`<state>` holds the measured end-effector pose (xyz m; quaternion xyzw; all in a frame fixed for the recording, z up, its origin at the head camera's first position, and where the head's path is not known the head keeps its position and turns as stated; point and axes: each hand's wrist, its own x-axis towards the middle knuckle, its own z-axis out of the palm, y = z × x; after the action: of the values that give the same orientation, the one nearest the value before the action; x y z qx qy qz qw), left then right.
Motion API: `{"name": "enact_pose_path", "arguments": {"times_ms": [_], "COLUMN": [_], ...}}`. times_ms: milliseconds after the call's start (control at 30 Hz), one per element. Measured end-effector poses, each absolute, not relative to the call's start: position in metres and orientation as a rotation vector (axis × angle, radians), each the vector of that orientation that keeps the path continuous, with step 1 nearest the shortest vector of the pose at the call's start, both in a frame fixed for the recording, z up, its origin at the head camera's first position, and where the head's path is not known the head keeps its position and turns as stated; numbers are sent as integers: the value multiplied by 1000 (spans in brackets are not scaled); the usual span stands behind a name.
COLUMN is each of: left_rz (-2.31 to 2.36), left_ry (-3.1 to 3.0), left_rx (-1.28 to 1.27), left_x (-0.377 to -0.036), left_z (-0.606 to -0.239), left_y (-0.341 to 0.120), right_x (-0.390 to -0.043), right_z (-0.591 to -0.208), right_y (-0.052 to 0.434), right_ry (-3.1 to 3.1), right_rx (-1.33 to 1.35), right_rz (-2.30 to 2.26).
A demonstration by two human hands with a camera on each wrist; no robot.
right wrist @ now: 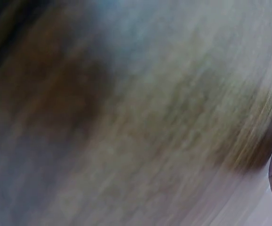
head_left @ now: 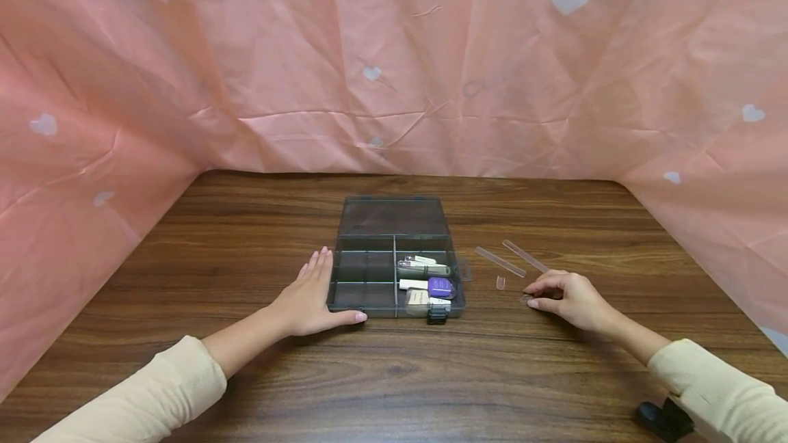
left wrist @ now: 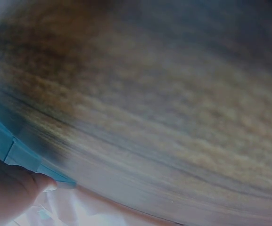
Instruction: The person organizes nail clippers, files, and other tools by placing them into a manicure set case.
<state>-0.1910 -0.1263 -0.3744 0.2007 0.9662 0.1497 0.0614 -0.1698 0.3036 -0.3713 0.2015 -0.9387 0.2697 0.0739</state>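
Note:
A dark translucent organizer box lies with its lid folded back on the table. My left hand rests flat against its left side, fingers straight, thumb along the front edge. In the box's right half are a nail clipper, a purple nail polish bottle and a cream nail polish bottle. My right hand pinches a small clear plastic piece just above or on the table; its shape is mostly hidden. Beside it lies another small clear plastic piece.
Two clear plastic strips lie slantwise between the box and my right hand. A black object shows by the right sleeve. Pink fabric with hearts walls in the wooden table. Both wrist views are mostly blurred table.

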Motion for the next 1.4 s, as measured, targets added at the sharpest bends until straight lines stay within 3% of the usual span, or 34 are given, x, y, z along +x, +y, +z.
{"name": "enact_pose_path", "arguments": {"times_ms": [800, 1400], "left_rz": [453, 455], "left_ry": [2917, 2914], "left_rx": [624, 617], "left_x": [-190, -190], "left_z": [-374, -374], "left_y": [-125, -126], "right_x": [-170, -168], "right_z": [-376, -376], "right_y": [295, 289], "right_ry": [-2828, -2726], "right_rx": [463, 549], "right_rz": [774, 707]}}
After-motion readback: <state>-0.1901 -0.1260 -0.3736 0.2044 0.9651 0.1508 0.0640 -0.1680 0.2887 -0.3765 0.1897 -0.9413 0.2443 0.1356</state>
